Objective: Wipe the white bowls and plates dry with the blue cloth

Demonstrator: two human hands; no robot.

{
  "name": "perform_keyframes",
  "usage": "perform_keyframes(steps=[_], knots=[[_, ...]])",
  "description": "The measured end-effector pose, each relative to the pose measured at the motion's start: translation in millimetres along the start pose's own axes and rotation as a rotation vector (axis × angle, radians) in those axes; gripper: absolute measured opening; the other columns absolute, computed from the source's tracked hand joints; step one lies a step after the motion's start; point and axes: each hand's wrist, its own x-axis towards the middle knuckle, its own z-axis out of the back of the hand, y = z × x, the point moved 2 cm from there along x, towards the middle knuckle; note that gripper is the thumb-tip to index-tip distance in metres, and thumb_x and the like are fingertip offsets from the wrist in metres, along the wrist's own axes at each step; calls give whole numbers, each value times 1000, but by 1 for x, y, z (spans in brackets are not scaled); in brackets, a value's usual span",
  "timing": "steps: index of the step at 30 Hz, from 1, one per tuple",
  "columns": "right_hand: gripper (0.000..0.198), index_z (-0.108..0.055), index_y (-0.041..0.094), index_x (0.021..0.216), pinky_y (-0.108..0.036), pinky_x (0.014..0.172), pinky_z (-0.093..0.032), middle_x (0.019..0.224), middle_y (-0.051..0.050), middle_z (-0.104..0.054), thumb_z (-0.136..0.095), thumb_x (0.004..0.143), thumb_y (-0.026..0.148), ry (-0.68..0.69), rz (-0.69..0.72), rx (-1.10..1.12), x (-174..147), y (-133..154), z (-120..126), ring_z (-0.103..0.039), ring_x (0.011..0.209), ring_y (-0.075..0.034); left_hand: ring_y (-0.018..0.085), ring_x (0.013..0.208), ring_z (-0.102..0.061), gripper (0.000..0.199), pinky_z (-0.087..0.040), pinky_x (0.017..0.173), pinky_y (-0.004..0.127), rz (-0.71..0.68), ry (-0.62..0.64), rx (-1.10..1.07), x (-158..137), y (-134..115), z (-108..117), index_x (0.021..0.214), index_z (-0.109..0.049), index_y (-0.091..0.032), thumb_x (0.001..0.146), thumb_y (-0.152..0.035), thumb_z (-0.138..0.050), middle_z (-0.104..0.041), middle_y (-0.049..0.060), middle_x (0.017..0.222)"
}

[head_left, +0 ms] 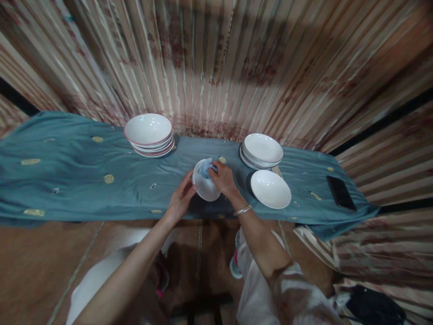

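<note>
My left hand [182,195] grips the left rim of a small white bowl [207,189], which is tilted above the front middle of the cloth-covered table. In my right hand [223,177] is a bunched light blue cloth [205,168], pressed against the inside of the bowl near its far rim. The fingertips of the right hand are partly hidden by the cloth. Just right of that hand lies a single white bowl [270,189]. Behind it stands a stack of white bowls with dark rims [263,149].
A stack of red-rimmed white bowls [149,131] stands at the back left. A black phone [341,193] lies near the right end of the teal tablecloth [77,180]. Striped curtains [209,67] hang right behind the table. Below the front edge is a dark stool [203,307].
</note>
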Motion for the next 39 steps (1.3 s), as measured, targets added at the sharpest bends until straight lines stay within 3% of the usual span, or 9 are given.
perform_keyframes(steps=[6,12,22,30,39], knots=[[28,-68,19,114,-30,94,-49,113,-6,-73,-60,87,23,15,57,274,0,2,-10,-67,102,-20,30,131,-54,73,-42,109,46,-3,-7,0,0,0,1,145,-45,-20,82,-52,-64,-59,11,140],[25,-72,19,105,-28,82,-52,93,-1,-73,-62,85,31,78,90,536,-5,2,-19,-66,83,-17,31,130,-54,76,-42,109,47,18,2,-7,-1,-2,1,147,-42,-18,82,-51,-64,-61,12,139],[37,-75,18,99,-35,92,-52,98,-4,-74,-68,78,47,206,100,822,-20,6,-18,-67,93,-20,32,132,-53,80,-42,109,48,-10,2,-7,0,1,0,147,-44,-21,79,-57,-66,-59,11,141],[38,-75,15,87,-27,75,-49,79,0,-67,-66,78,51,423,124,824,-28,2,-13,-60,77,-15,31,131,-53,76,-41,111,47,-20,22,7,-1,-1,0,146,-45,-19,81,-52,-66,-59,11,140],[26,-75,15,84,-21,63,-41,69,4,-62,-64,82,38,563,199,605,-29,-12,-9,-55,66,-12,30,127,-56,73,-41,110,47,-11,12,39,-3,-2,1,146,-46,-20,82,-51,-65,-62,11,136]])
